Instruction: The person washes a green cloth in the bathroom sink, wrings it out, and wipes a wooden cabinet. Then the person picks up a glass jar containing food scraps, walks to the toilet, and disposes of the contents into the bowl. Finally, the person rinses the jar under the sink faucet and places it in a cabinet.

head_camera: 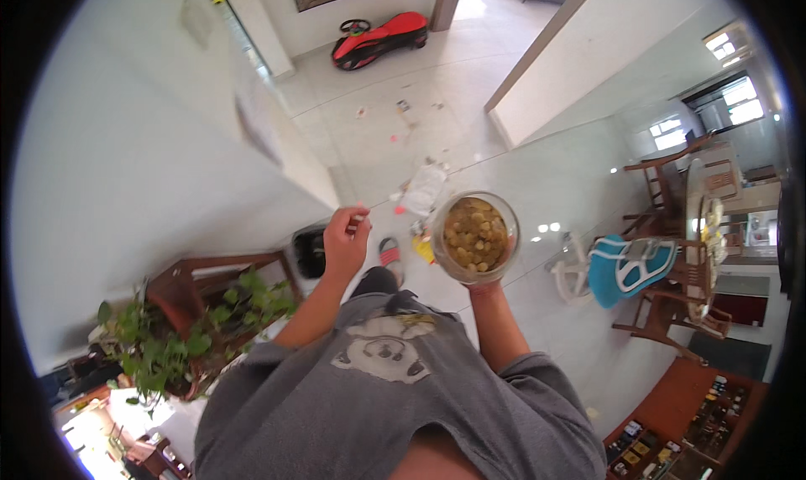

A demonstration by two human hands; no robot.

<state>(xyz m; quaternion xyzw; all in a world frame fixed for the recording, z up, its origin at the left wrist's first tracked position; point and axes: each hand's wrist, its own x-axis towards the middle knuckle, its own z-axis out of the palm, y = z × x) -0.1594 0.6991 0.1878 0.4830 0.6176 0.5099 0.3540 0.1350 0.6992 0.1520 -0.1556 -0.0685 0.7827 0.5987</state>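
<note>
My right hand (pixel 483 289) holds up a round clear glass bowl (pixel 517 248) from below, and most of its fingers are hidden beneath the glass. Brownish liquid with many pale, rounded pieces (pixel 476 233) fills much of the bowl. Empty, my left hand (pixel 348 234) is raised to the left of the bowl, its fingers loosely curled but apart. On the floor past my feet lie a crumpled clear plastic bag or wrapper (pixel 425 189) and a yellow packet (pixel 423 249). A slipper with red stripes (pixel 389 251) shows on one foot.
Small litter (pixel 403 106) is scattered on the tiled floor ahead. Beyond it stands a red and black ride-on swing car (pixel 381 39). A black bin (pixel 308 252) and a potted leafy plant (pixel 195 341) are at the left. A blue and white child's seat (pixel 633 269) and wooden chairs (pixel 658 322) stand right.
</note>
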